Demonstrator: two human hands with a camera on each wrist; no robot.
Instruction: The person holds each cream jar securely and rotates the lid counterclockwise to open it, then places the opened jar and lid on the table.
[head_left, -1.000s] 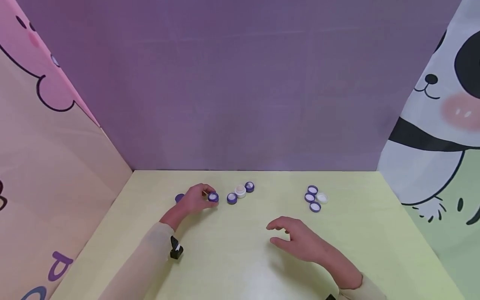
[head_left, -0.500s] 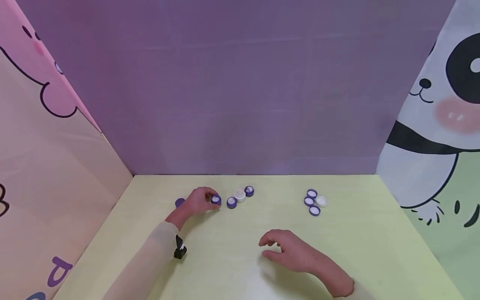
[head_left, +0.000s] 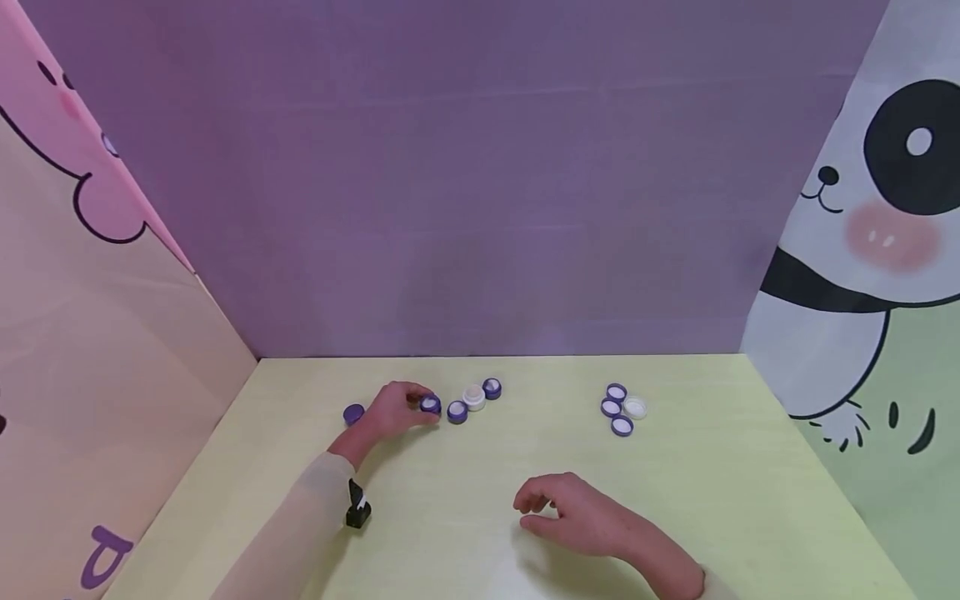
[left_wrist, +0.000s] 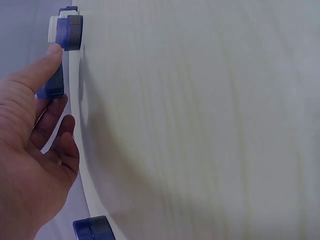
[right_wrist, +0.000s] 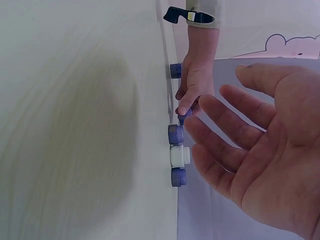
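Observation:
My left hand (head_left: 392, 410) pinches a small purple jar (head_left: 430, 405) with a pale inside, thumb on the near side. Just right of it stand an uncapped purple jar (head_left: 457, 412), a white jar (head_left: 473, 397) with a narrower neck, and another purple jar (head_left: 492, 388), in a slanting row. Behind the left hand a purple-topped jar (head_left: 353, 413) is partly covered by the wrist; the left wrist view shows that jar (left_wrist: 94, 228) at the bottom. My right hand (head_left: 573, 512) hovers over the near middle of the table, fingers loosely bent, holding nothing.
Three purple lids, one of them the nearest lid (head_left: 622, 426), lie with pale insides up beside a white lid (head_left: 634, 407) at the right. The pale table (head_left: 450, 517) meets a purple backdrop (head_left: 480, 192) behind and printed panels at both sides.
My left hand, still pinching the purple jar, has shifted slightly right, closer to the row of jars. My right hand has drawn a little nearer and leftward. The head view has tilted slightly.

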